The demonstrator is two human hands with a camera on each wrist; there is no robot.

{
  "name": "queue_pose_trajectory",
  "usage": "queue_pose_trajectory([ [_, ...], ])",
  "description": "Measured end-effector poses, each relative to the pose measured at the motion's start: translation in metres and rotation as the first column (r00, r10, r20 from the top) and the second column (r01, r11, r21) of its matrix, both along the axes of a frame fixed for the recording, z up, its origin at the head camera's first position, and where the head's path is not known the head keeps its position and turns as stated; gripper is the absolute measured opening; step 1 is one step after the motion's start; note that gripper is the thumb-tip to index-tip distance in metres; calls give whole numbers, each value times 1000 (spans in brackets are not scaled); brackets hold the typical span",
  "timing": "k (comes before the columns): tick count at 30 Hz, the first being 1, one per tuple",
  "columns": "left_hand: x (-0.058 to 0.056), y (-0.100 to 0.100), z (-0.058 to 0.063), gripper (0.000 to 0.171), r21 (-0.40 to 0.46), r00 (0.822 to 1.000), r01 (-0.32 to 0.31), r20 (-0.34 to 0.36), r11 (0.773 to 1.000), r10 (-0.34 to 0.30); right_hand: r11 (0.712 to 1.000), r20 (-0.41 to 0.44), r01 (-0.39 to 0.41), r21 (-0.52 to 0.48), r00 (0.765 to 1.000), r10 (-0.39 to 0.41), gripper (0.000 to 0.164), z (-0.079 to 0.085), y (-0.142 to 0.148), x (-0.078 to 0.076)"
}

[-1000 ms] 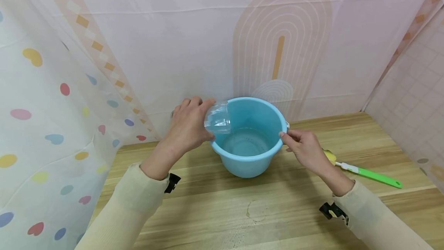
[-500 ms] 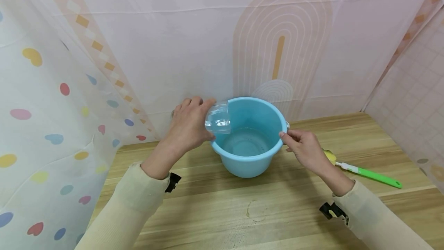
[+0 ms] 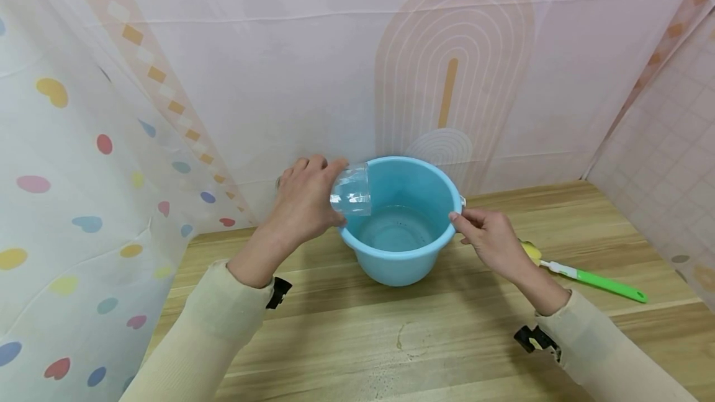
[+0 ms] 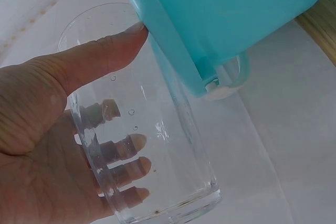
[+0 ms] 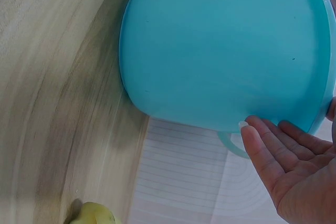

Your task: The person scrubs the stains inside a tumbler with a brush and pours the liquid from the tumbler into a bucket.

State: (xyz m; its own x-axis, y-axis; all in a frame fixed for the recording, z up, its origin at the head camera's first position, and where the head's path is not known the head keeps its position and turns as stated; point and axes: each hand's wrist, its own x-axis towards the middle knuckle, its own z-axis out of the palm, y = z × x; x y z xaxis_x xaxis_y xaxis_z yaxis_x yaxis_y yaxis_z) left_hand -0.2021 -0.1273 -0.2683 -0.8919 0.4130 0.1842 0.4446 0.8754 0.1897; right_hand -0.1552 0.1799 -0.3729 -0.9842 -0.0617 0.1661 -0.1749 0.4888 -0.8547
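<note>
A light blue plastic bucket [image 3: 398,268] stands on the wooden table with a shallow layer of water in its bottom. My left hand [image 3: 304,197] grips a clear drinking glass [image 3: 350,191], tipped on its side with its mouth over the bucket's left rim. In the left wrist view, a few drops cling inside the glass [image 4: 173,140], and the thumb lies along its near side, its tip by the bucket's rim. On the opposite side my right hand [image 3: 494,241] holds the bucket's rim, thumb on top and fingers against the outer wall.
Right of the bucket lies a brush with a green handle [image 3: 609,285] and a yellow sponge head [image 3: 532,250], partly behind the right hand. A wet ring mark [image 3: 410,337] shows on the tabletop [image 3: 335,352]. Patterned cloths [image 3: 268,79] rise behind and at both sides.
</note>
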Motion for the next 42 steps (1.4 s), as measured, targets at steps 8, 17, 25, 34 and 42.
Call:
queue_pose_trajectory([
  [8, -1, 1, 0, 98, -18, 1000, -3, -2, 1000, 3, 1000, -6, -3, -7, 1000, 3, 36, -1, 0, 0],
  [17, 0, 1, 1, 99, -37, 1000, 3, -9, 999, -3, 1000, -4, -8, -17, 1000, 8, 37, -1, 0, -1],
  [25, -1, 0, 1, 98, -58, 1000, 10, -13, 998, -11, 1000, -7, -3, -13, 1000, 3, 35, -2, -1, -2],
  [34, 0, -3, -3, 97, -13, 1000, -2, -13, 1000, 2, 1000, 1, -5, -7, 1000, 5, 36, 0, -2, 0],
  [42, 0, -10, -12, 96, 86, 998, -4, -54, 996, 9, 1000, -12, -8, 6, 1000, 8, 37, 0, -1, -1],
])
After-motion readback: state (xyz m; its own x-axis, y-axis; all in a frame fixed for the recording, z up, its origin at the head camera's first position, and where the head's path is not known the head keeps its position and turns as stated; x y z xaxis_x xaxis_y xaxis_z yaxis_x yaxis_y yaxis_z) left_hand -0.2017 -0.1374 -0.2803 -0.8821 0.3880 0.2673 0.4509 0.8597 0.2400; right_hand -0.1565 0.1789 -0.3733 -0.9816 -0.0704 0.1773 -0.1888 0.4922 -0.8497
